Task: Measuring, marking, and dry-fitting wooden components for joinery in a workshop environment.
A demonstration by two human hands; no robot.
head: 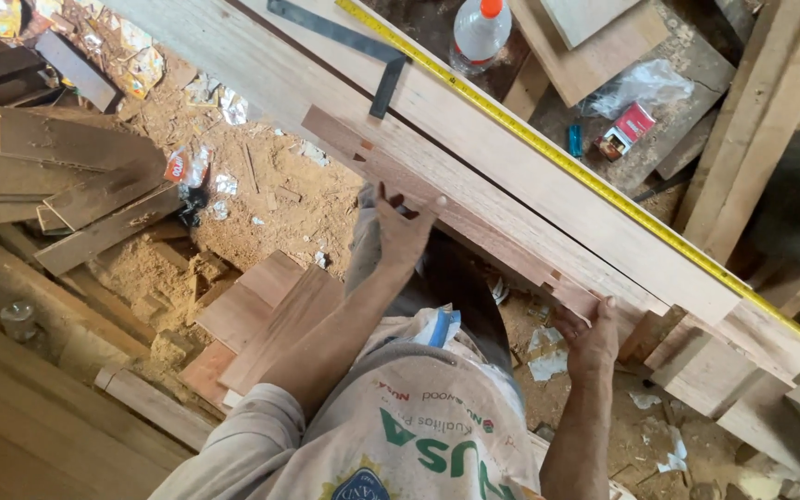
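Sawdust-strewn workshop floor (261,199). Left hand (403,227) and right hand (588,335) each grip the notched strip (474,222) against the plank (474,139); an uneven push could slip it off.

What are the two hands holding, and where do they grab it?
Both hold one narrow notched wood strip against the wide plank: the left hand grips near its middle, the right hand its near end.

A yellow tape measure (594,185) ran along the far edge of a wide plank (511,157). A steel square (363,51) lay on the plank's upper end. Beyond the plank stood a clear bottle with an orange cap (480,32) and a small red box (629,128). Offcut boards (261,319) lay on sawdust below it.
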